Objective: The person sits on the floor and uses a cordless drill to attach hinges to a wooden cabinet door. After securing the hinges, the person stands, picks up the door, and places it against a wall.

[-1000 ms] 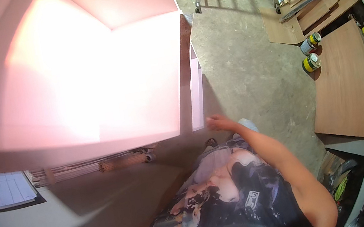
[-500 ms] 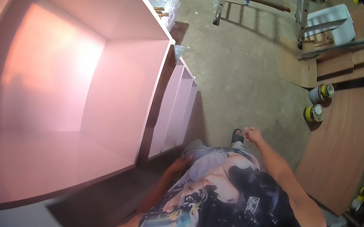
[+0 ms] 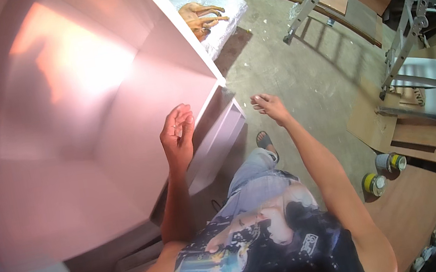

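My left hand (image 3: 178, 134) is raised in front of the large white cabinet (image 3: 129, 125), near its front edge. Its fingers bend loosely, apart from the thumb, and hold nothing. Over the concrete floor, to the right of the cabinet's corner, my right hand (image 3: 270, 107) is held out with fingers extended and nothing in it. Between the hands and lower down stands a second white shelf unit (image 3: 214, 148), partly hidden behind the big cabinet. Strong light falls on the cabinet's inner back panel, with a shadow across it.
A brown dog (image 3: 201, 16) lies on a plastic-wrapped slab (image 3: 228, 10) beyond the cabinet. An aluminium ladder (image 3: 319, 1) stands at far right. Cans (image 3: 374, 183) sit by a wooden board (image 3: 409, 208) on the right; cardboard (image 3: 370, 116) and wood pieces (image 3: 417, 134) lie behind them.
Both hands have risen and reached forward from beside my body. My right hand has gone from curled to extended fingers. The view has shifted, and the dog shows more fully.
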Demonstrator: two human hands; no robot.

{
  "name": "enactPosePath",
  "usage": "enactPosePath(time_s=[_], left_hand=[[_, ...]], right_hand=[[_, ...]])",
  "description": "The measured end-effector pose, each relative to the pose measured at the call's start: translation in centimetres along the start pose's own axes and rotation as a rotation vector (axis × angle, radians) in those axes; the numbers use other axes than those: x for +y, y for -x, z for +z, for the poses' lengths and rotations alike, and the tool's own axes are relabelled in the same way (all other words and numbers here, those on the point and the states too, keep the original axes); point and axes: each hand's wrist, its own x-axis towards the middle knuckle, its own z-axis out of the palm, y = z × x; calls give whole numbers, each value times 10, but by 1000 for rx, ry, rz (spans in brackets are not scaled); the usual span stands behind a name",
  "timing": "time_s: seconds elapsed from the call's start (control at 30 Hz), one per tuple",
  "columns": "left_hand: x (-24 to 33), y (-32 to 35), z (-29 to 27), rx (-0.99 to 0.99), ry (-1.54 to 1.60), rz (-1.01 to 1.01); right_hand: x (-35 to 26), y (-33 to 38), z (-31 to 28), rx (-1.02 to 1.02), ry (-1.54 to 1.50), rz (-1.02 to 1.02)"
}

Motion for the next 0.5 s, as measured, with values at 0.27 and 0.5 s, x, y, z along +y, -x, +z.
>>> enactPosePath(time_s=[0.27,0.5], left_hand=[[11,-108,62,193,-159,333],[26,-130,107,326,-338,236]], right_hand=[[-103,-108,63,-322,48,-119],[-73,-152,77,-393,36,-239]])
